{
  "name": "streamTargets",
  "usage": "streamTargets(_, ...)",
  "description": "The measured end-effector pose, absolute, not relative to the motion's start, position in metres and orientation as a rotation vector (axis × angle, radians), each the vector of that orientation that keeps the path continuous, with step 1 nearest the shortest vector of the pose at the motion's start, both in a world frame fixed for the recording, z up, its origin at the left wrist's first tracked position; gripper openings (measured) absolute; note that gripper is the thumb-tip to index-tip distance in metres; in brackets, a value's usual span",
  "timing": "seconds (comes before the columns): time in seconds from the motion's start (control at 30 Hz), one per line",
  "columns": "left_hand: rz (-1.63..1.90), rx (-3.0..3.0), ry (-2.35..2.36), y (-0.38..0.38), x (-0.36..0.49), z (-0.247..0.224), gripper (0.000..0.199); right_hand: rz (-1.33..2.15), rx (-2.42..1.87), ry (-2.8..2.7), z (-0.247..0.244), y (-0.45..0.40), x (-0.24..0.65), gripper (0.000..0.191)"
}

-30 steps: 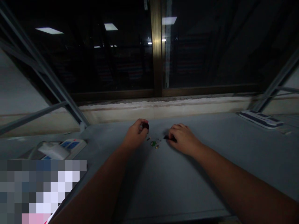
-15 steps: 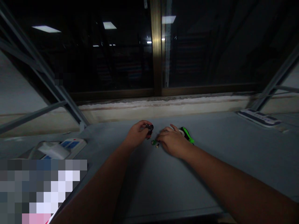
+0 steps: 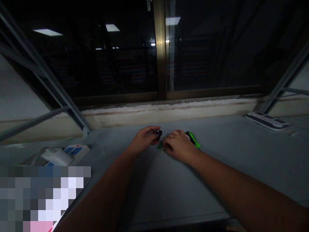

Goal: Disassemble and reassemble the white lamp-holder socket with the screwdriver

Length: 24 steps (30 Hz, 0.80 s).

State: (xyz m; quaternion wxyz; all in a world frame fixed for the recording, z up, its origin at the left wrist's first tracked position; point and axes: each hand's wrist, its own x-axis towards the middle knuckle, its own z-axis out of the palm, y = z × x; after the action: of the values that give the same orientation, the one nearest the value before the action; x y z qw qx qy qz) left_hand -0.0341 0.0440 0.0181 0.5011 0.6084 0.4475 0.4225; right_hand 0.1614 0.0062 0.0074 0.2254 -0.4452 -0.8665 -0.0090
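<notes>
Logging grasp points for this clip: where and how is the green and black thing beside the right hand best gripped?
Probably across the middle of the green and black thing, from above and the right: its visible part is longer than wide and slants on the table, while the right hand covers its left.

Tool [image 3: 193, 140] green and black; bit [image 3: 159, 146] green; part [image 3: 158, 133] blackish; table [image 3: 169, 193] blue-grey; left strip [image 3: 84, 149] white, blue sockets [image 3: 77, 150]; right strip [image 3: 266, 121] white and dark grey

Head-worn camera looks forward and down, fairly close.
</notes>
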Motion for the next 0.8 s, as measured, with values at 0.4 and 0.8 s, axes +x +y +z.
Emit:
streamTargets(0.4, 0.895, 1.682, 0.890, 0.036, -0.030, 0.016, 0.056, 0.273, -1.043, -1.937, 0.014, 0.010, 0.175, 0.010)
streamTargets(0.8, 0.955, 2.091, 0.912, 0.029, -0.025, 0.022, 0.042, 0.326, -1.100, -1.938, 0.013, 0.009, 0.172, 0.008)
